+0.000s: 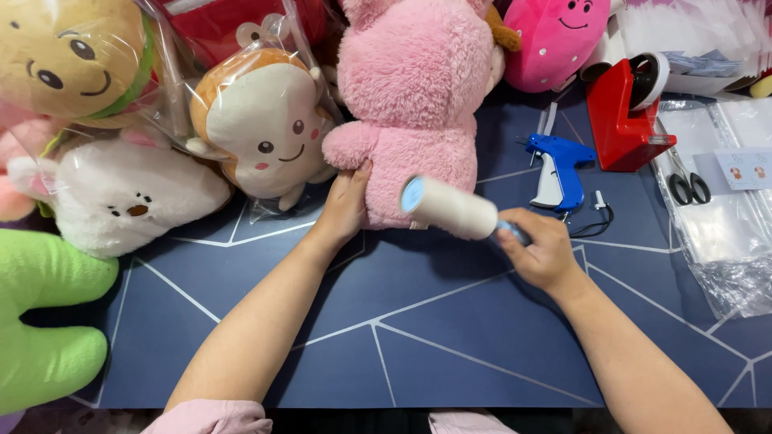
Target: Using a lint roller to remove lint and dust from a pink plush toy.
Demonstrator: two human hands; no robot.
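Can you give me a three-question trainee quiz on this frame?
1. True or false: the lint roller is in the right hand.
2. What does the left hand grip?
A. the blue tagging gun
B. the pink plush toy
C. the scissors
3. Fill in: the red tape dispenser stands on the dark blue ____ with white lines.

Key: 1 true. 2 B, at the toy's lower edge. 3 mat.
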